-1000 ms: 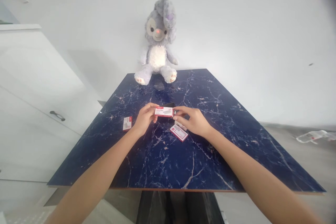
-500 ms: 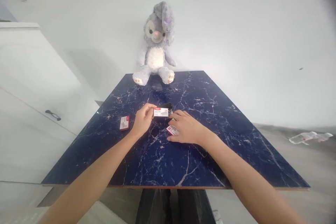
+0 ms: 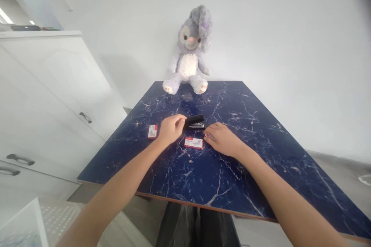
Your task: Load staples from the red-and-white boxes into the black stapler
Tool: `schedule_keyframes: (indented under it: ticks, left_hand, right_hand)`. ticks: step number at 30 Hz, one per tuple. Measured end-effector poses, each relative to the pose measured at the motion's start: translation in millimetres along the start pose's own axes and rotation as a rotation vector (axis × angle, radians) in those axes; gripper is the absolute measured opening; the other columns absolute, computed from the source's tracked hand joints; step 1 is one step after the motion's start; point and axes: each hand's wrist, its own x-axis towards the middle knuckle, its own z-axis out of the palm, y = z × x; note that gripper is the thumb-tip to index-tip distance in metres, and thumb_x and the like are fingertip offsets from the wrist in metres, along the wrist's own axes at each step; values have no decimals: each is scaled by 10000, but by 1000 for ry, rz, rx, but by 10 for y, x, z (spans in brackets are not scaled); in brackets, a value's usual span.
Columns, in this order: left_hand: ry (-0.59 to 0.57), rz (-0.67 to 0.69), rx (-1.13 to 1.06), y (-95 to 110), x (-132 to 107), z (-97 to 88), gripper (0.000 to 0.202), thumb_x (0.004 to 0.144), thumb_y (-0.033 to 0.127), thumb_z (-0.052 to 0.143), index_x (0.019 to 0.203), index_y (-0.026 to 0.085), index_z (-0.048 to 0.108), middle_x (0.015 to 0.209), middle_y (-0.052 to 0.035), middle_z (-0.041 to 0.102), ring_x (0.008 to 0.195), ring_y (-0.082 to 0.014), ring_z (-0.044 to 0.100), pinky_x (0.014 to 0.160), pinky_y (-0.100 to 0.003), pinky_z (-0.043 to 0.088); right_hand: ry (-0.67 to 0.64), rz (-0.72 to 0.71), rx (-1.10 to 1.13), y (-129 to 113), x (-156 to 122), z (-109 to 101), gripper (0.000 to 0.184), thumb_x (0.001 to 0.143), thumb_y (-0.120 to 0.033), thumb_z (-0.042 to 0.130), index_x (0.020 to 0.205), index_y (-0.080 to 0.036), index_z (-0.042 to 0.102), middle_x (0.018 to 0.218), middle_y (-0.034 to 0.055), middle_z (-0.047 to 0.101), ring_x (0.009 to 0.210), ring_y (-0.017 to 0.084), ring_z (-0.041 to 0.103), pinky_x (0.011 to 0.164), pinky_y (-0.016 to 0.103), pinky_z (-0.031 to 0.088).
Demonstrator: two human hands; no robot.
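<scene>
My left hand (image 3: 171, 129) is curled at the left end of a black stapler (image 3: 194, 121) that lies on the dark blue marble table (image 3: 232, 170), its fingertips gripping that end. My right hand (image 3: 223, 141) rests low on the table to the right, fingers bent together over a small red and white piece (image 3: 207, 136) of which only an edge shows. A red and white staple box (image 3: 194, 143) lies flat between my hands, touching neither. Another such box (image 3: 152, 131) lies to the left of my left hand.
A grey and white plush rabbit (image 3: 189, 52) sits at the table's far edge against the white wall. White cabinets with dark handles (image 3: 85, 117) stand along the left side. A white tray corner (image 3: 26, 224) shows at the bottom left.
My left hand has put down the staple box it held and moved onto the stapler. My right hand has shifted right, uncovering the middle box. The view has turned left.
</scene>
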Motion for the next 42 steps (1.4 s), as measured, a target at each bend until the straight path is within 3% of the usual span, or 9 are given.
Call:
schedule_keyframes:
  ticks: [4, 8, 12, 18, 21, 25, 30, 35, 42]
  left_hand:
    - [229, -291, 426, -403, 180, -361, 422, 891, 467, 560, 1190, 186, 658, 1040, -188, 701, 912, -349, 668, 809, -444, 459]
    - [-157, -616, 614, -748, 243, -640, 549, 682, 651, 704, 958, 176, 715, 946, -230, 712, 923, -436, 669, 763, -494, 484]
    - [-393, -462, 561, -633, 202, -566, 319, 682, 451, 737, 913, 230, 725, 952, -169, 739, 901, -391, 681, 737, -433, 481]
    - [-11, -90, 70, 3, 112, -251, 145, 862, 364, 616, 875, 224, 652, 846, -58, 717, 741, -212, 654, 700, -313, 460]
    - [9, -123, -273, 210, -5, -86, 234, 881, 449, 625, 848, 220, 586, 645, 14, 644, 550, -144, 574, 568, -256, 414]
    - [-100, -162, -478, 279, -132, 108, 253, 861, 440, 662, 827, 213, 554, 710, 9, 669, 559, -134, 610, 533, -241, 439]
    - [-219, -274, -675, 237, -146, 171, 311, 875, 494, 628, 834, 210, 509, 900, -45, 703, 689, -183, 702, 542, -272, 545]
    - [-261, -210, -737, 217, -130, 125, 273, 860, 421, 678, 978, 215, 542, 1026, -77, 720, 854, -215, 736, 686, -309, 597]
    - [-216, -302, -813, 141, -49, 95, 312, 866, 445, 663, 1041, 195, 596, 870, -53, 746, 655, -185, 714, 593, -298, 580]
  right_hand:
    - [52, 30, 29, -82, 3, 62, 221, 965, -299, 527, 1071, -199, 693, 1027, 103, 710, 1022, 276, 597, 940, 458, 439]
    - [97, 56, 79, -178, 29, 82, 291, 982, -329, 505, 1205, -197, 637, 1084, 101, 721, 1026, 279, 603, 987, 496, 424]
    - [107, 35, 171, -285, 27, 68, 621, 929, -446, 597, 1460, -185, 407, 1007, 75, 739, 1036, 293, 617, 1039, 529, 404]
    - [203, 138, 257, -355, 17, 46, 759, 856, -416, 654, 1488, -201, 293, 1106, 89, 698, 920, 257, 669, 848, 428, 525]
    - [223, 53, 298, -360, 24, 34, 756, 808, -405, 709, 1444, -220, 346, 1206, 109, 663, 1001, 259, 670, 872, 408, 535]
    - [209, -33, 313, -318, 28, 33, 642, 832, -333, 686, 1409, -248, 417, 1280, 109, 646, 1066, 247, 665, 897, 382, 543]
    - [288, 66, 298, -201, 33, 31, 431, 912, -252, 583, 1340, -249, 526, 1176, 76, 704, 1050, 233, 675, 932, 390, 531]
    - [334, 194, 488, -207, 70, 37, 272, 952, -323, 567, 1202, -236, 630, 1108, 64, 731, 888, 195, 703, 811, 340, 563]
    - [322, 90, 481, -274, 77, 111, 469, 858, -340, 709, 1298, -229, 587, 1166, 83, 699, 830, 181, 692, 776, 331, 576]
